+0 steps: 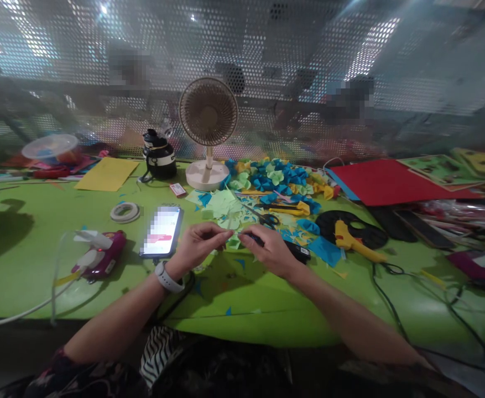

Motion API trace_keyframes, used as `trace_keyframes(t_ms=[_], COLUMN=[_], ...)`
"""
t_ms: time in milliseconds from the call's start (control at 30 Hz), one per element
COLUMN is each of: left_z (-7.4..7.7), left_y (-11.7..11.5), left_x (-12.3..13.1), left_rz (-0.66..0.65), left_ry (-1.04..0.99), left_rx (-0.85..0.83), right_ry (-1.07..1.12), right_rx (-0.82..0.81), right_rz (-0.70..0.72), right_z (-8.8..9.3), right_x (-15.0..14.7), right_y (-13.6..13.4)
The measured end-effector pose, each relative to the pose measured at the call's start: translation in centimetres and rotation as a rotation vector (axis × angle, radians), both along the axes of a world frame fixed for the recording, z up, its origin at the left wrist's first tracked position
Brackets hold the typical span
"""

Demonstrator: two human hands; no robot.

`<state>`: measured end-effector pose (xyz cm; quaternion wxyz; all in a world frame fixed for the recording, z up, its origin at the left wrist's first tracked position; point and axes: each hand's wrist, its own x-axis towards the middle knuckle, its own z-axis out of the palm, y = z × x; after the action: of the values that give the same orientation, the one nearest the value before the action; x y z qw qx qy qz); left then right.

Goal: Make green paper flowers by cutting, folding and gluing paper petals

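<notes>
My left hand (pixel 201 244), a white watch on its wrist, is closed with thumb and fingertips pinched together. Facing it, my right hand (pixel 270 250) pinches too, its fingertips a little apart from the left ones. A small light green paper piece (pixel 234 242) shows between the fingertips; whether either hand grips it I cannot make out. Just beyond the hands lie cut light green papers (pixel 222 203), black-handled scissors (pixel 269 220) and a yellow and black cutter (pixel 286 208). A heap of folded blue, green and yellow paper flowers (pixel 275 176) sits behind them.
A lit phone (pixel 162 232) lies left of my hands, near a tape roll (pixel 125 212) and a purple power strip (pixel 103 257) with cables. At the back stand a fan (pixel 208 113) and a black bottle (pixel 159 157). A yellow glue gun (pixel 356 242) rests at right.
</notes>
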<state>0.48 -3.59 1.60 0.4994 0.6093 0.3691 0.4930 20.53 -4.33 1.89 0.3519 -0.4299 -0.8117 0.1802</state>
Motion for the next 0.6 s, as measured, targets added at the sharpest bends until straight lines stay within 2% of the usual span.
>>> trace_keyframes(t_ms=[133,233,367,600], left_z=[0.24,0.15,-0.04,-0.59], left_y=[0.30,0.42,0.53,0.65], left_x=[-0.02,-0.06,-0.13,-0.03], left_rz=[0.052,0.051,0.024,0.012], left_ry=[-0.044,-0.068,-0.040,-0.126], left_rx=[-0.035,-0.053,-0.070,-0.126], right_ry=[0.051,0.068,0.107,0.264], right_rx=[0.197,0.178,0.038,-0.439], right_rz=[0.013,0.073,0.155,0.200], right_z=[-0.68,-0.92,-0.56,-0.40], right_x=[0.05,0.20,0.15,-0.30], right_y=[0.17,0.39,0.35,-0.22])
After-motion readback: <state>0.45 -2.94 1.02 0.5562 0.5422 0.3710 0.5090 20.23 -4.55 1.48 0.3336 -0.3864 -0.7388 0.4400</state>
